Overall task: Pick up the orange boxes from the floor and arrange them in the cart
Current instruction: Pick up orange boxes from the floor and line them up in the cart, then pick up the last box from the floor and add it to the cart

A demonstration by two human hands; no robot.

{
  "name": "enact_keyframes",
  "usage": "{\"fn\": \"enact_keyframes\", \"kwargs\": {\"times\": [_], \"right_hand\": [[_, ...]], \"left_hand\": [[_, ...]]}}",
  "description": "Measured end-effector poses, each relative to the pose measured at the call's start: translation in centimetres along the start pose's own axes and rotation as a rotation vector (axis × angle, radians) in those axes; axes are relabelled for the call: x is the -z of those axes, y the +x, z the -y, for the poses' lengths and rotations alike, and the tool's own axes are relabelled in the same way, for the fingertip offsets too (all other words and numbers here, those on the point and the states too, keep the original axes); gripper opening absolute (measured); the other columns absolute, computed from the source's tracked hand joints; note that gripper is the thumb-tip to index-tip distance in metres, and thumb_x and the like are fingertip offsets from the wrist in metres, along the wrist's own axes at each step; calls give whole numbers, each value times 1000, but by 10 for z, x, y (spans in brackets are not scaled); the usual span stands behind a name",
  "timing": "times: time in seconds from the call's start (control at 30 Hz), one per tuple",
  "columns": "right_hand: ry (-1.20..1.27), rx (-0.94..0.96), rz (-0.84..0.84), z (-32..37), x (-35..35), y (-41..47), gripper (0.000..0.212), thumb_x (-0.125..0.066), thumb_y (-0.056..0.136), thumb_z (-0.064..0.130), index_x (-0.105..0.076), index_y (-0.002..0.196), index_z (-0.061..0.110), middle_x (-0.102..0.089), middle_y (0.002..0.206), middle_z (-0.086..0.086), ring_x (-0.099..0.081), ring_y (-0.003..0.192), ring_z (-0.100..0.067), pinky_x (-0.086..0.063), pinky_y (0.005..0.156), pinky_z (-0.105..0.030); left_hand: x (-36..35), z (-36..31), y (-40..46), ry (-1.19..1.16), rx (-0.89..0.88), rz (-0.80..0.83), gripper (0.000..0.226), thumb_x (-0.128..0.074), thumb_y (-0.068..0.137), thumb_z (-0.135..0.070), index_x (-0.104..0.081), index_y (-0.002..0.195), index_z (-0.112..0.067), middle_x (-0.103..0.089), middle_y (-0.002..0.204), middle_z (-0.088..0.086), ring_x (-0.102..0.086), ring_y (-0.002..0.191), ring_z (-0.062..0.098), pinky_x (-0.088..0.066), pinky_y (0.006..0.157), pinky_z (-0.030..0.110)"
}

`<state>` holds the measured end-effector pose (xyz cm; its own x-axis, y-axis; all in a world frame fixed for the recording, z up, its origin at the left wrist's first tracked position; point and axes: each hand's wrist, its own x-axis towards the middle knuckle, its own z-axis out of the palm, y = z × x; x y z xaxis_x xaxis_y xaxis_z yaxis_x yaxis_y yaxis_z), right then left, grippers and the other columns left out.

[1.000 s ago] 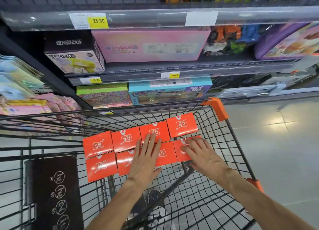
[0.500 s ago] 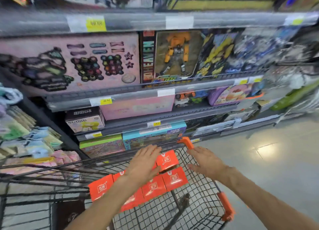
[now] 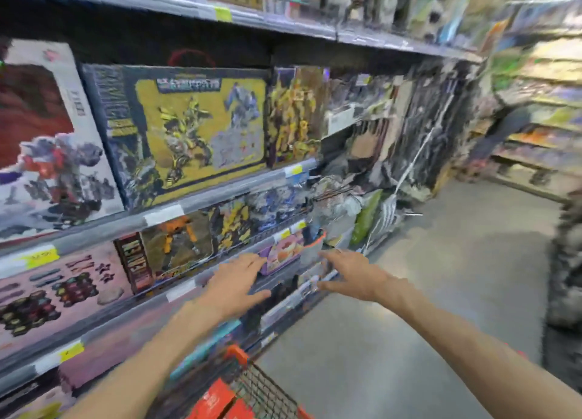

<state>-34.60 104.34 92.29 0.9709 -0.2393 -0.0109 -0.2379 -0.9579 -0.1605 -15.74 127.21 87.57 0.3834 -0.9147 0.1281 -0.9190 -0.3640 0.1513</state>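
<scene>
Left hand: the left hand [image 3: 234, 288] is held out in the air, fingers spread and straight, gripping nothing.
Right hand: the right hand [image 3: 354, 275] is likewise outstretched and empty, fingers loosely extended.
Orange boxes: the orange boxes [image 3: 214, 399] lie in the cart [image 3: 267, 390], well below and behind both sets of fingertips, nearer the left forearm.
Floor: the grey floor [image 3: 441, 292] ahead of the fingers shows no orange box; the picture is blurred.
Judgement: nothing more to pick is visible from here.
</scene>
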Motion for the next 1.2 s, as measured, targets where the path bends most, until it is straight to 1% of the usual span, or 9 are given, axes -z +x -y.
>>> {"fn": "enact_keyframes", "kwargs": {"times": [0.1,0.2,0.3,0.5,0.6,0.73,0.9,1.07,1.2], "right_hand": [[-42,-95,-71,-49,44,-36,72,-62,92,53,-39,148,14,-52,141,-11,-48,129,-30,-38,104,-38],[-87,-199,-116,-107,74,-66,77,-62,90,57,-37,150,15,-52,140,-11,-49,128,-31,-39,104,-40],[-107,-283,-152,-170,95,-94,74,-63,88,58,-40,147,20,-55,134,-9,-52,124,-31,-42,99,-42],[-109,-462,-210,-296,139,-144,79,-63,89,56,-33,150,16,-48,145,-9,-50,127,-30,-38,101,-37],[-106,-532,-229,-353,150,-168,80,-64,88,57,-31,150,20,-49,143,-9,-53,123,-31,-44,100,-41],[-110,-618,-252,-421,159,-191,84,-65,87,58,-30,151,17,-49,143,-9,-53,123,-32,-45,99,-43],[-134,-708,-267,-502,161,-197,86,-63,89,57,-25,154,16,-46,146,-9,-49,129,-29,-42,103,-41],[-149,-792,-290,-586,161,-178,89,-64,87,59,-26,154,15,-45,149,-9,-44,134,-26,-38,110,-38],[-130,-864,-297,-654,167,-154,93,-66,84,61,-25,155,16,-45,149,-7,-45,134,-24,-39,110,-38]], "left_hand": [[26,-47,62,35,-125,-56,77,-49,86,-67,-41,145,-18,-50,144,4,-47,131,25,-38,108,39],[33,-100,124,37,-217,-67,81,-44,84,-71,-39,146,-19,-49,144,2,-47,131,23,-39,108,39],[26,-155,188,46,-303,-48,84,-55,86,-66,-35,150,-16,-42,151,4,-41,137,24,-34,113,39],[17,-267,305,13,-432,-86,81,-57,90,-61,-32,152,-15,-36,157,5,-36,142,25,-30,116,38],[10,-317,356,-1,-492,-122,78,-59,91,-58,-34,150,-13,-38,155,7,-37,141,24,-28,115,33],[-7,-369,416,-24,-577,-115,81,-63,89,-57,-36,151,-12,-42,153,9,-40,139,26,-29,114,34],[-38,-415,510,-13,-669,-82,86,-56,87,-66,-32,152,-16,-39,155,5,-37,141,23,-28,118,35],[-70,-447,615,-26,-755,-73,85,-56,87,-66,-32,152,-16,-37,156,4,-34,142,22,-26,119,34],[-85,-469,705,-37,-817,-55,95,-36,80,-77,-35,151,-15,-40,154,7,-36,142,25,-27,118,35]]}}
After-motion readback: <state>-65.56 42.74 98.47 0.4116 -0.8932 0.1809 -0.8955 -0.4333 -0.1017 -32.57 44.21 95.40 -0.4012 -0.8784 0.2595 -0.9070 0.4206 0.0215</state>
